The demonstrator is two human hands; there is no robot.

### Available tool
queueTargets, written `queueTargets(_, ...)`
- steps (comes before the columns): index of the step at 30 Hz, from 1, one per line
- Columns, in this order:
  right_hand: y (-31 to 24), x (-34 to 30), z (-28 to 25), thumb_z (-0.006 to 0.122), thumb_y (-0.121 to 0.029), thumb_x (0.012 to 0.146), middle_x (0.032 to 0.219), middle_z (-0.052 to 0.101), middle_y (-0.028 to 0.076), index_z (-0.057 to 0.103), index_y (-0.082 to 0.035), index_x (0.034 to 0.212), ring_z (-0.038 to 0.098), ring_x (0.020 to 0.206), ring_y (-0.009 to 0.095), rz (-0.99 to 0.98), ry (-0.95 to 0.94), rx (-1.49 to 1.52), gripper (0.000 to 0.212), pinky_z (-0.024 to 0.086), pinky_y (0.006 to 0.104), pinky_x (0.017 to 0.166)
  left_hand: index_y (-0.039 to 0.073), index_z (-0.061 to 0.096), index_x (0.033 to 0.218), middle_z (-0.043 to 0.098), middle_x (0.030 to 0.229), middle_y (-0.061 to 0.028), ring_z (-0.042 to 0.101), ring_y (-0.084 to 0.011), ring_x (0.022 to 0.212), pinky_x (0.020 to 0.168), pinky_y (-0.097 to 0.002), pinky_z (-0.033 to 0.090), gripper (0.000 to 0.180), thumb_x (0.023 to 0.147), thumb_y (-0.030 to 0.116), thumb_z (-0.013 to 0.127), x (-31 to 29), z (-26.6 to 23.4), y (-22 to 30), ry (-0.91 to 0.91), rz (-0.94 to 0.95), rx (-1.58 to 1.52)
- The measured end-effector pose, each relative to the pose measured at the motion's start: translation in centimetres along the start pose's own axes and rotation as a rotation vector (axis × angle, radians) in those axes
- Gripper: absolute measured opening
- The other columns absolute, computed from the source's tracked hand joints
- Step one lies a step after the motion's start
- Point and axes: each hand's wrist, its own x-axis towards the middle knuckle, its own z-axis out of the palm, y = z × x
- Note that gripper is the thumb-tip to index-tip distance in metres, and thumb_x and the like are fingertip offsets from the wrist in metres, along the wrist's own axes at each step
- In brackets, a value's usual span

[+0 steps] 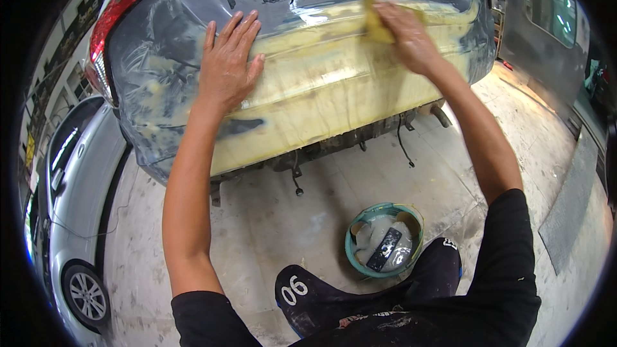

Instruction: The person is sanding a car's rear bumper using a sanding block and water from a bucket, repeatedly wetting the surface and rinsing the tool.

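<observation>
A car's rear end fills the far part of the view, its bumper [308, 99] coated with wet, pale yellow filler over grey. My left hand [229, 64] lies flat on the left part of the trunk edge, fingers apart, holding nothing. Farther right, my right hand [406, 35] presses a yellow sheet of sandpaper [379, 26] against the top edge of the filler. Motion blurs that hand slightly, and its palm hides part of the sheet.
A green bucket [349, 247] of cloudy water, with a black block [384, 249] in it, stands on the floor between my knees. A silver car [87, 199] is at the left. A grey car door panel [540, 38] stands at the right. Wires [405, 144] hang under the bumper.
</observation>
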Motion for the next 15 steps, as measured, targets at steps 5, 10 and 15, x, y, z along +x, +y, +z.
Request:
queueTargets(5,-14.1,5.8,1.1,0.039,-0.004,0.098,0.163,0.030,0.009,0.031,-0.009,0.156,0.022,0.152,0.026,-0.145,-0.079,0.118,0.058,0.016,0.0442,0.126,0.011,0.051,0.142,0.048,0.152,-0.0026,0.037,-0.0237,0.146,0.122,-0.0497,0.020,0.054,0.090,0.021,0.060,-0.4,-0.1,-0.9,-0.028,0.043,-0.068)
queueTargets(10,-9.0,3.3,-1.8,0.038,-0.004,0.098,0.162,0.031,0.007,0.034,-0.009,0.154,0.022,0.152,0.025,-0.031,-0.142,0.115,0.057,0.016,0.0453,0.126,0.010,0.051,0.142,0.049,0.151,-0.0029,0.038,-0.0255,0.145,0.122,-0.0496,0.021,0.054,0.090,0.021,0.059,-1.2,-1.2,-3.2,0.002,0.082,0.017)
queueTargets(15,-8.2,2.9,0.4,0.048,-0.015,0.098,0.153,0.045,0.016,0.042,-0.007,0.149,0.038,0.144,0.037,-0.073,0.020,0.104,0.052,0.028,0.0521,0.119,0.009,0.052,0.140,0.052,0.148,-0.0057,0.041,-0.0282,0.142,0.121,-0.0494,0.022,0.053,0.088,0.017,0.056,-1.1,-0.5,-2.1,0.054,0.027,-0.045)
